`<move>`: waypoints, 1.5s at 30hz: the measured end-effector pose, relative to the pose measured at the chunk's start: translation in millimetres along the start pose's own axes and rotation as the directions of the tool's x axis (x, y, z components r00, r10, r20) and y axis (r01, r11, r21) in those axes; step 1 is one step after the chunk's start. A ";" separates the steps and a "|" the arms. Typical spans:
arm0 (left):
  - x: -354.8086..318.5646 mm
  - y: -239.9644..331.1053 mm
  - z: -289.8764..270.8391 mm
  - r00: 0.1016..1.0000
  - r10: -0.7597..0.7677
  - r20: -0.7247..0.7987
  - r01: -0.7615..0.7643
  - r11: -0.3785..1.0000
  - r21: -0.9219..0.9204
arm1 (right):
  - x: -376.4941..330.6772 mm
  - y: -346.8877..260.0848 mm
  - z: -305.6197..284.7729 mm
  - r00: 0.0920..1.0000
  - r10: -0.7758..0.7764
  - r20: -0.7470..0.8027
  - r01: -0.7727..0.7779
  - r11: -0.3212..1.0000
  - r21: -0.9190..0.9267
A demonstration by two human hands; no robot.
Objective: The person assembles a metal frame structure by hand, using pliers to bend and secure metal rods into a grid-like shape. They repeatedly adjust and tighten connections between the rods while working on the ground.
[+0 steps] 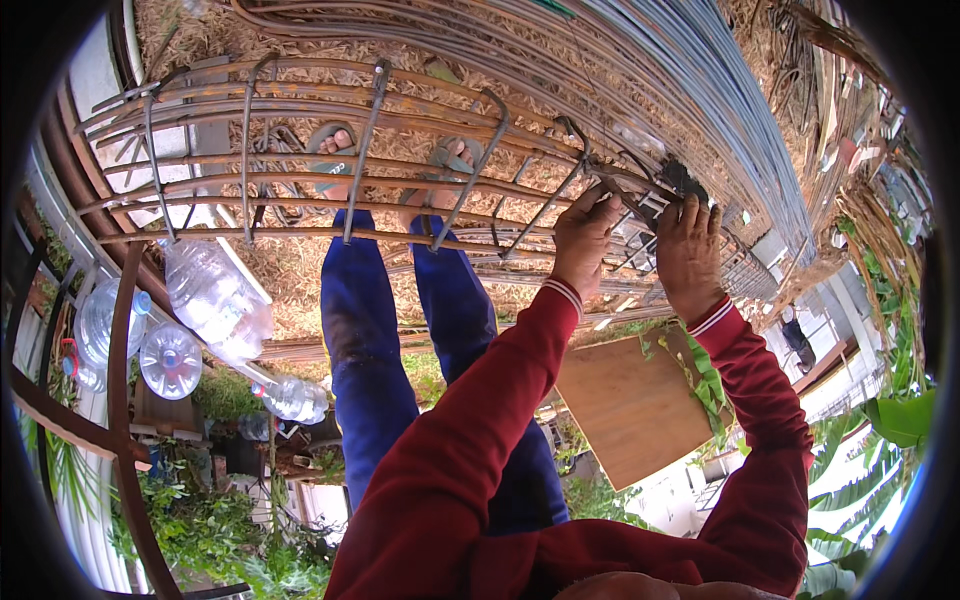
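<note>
A long cage of rusty steel rebar (420, 181) runs across the view, with square stirrups (377, 150) around its lengthwise bars. My left hand (585, 240) is closed at the cage's right part, thumb and fingers pinched together beside a stirrup; what they hold is too small to make out. Just right of it, my right hand (688, 262) reaches over the bars with its back up. Its fingers are stretched out and slightly apart, resting on the cage. A black tangled bundle (684, 178) lies just beyond its fingertips; its kind is unclear.
Long loose steel rods (700, 70) lie beyond the cage. My sandalled feet (335, 150) stand on straw-covered ground beneath the bars. Clear plastic bottles (215, 300) are at the left near a brown metal frame (125, 370). A brown board (640, 400) lies behind my arms, with plants around it.
</note>
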State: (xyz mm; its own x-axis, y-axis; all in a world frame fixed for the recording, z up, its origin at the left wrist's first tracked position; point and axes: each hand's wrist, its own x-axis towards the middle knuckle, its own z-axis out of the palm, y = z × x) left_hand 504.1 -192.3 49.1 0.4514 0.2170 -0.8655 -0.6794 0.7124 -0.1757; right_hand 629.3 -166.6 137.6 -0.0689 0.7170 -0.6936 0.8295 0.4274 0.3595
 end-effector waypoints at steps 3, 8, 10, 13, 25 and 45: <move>-1.8 1.1 1.6 1.000 0.014 -0.007 -0.013 1.000 0.020 | 0.2 5.8 -3.8 0.990 0.009 0.141 -0.039 0.977 0.209; -5.3 3.3 4.6 0.998 0.057 -0.021 -0.054 0.995 0.089 | 2.5 12.4 -18.3 0.977 -0.080 0.197 -0.016 0.898 0.440; -6.3 5.2 7.6 0.989 0.146 -0.030 -0.141 0.981 0.132 | 8.7 20.1 -27.4 0.953 -0.146 0.265 -0.061 0.764 0.642; -5.0 11.1 8.3 0.967 0.255 -0.006 -0.246 0.939 0.239 | 25.2 39.8 -39.2 0.845 -0.267 0.463 -0.202 0.643 0.739; -6.9 13.7 -0.4 0.971 0.235 -0.036 -0.194 0.872 0.449 | -2.5 22.4 5.5 0.951 -0.048 0.306 -0.185 0.702 0.688; 1.1 76.7 3.2 0.925 0.370 0.085 -0.340 0.705 0.622 | 123.9 -12.1 17.1 0.907 0.045 0.420 -0.268 -0.707 0.655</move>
State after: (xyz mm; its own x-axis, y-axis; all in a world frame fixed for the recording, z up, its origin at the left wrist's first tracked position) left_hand 454.3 -135.4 36.2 0.2155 0.5214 -0.8257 -0.2724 0.8441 0.4619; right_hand 620.2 -92.4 36.6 0.2077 0.4385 -0.8744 -0.2046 -0.8547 -0.4772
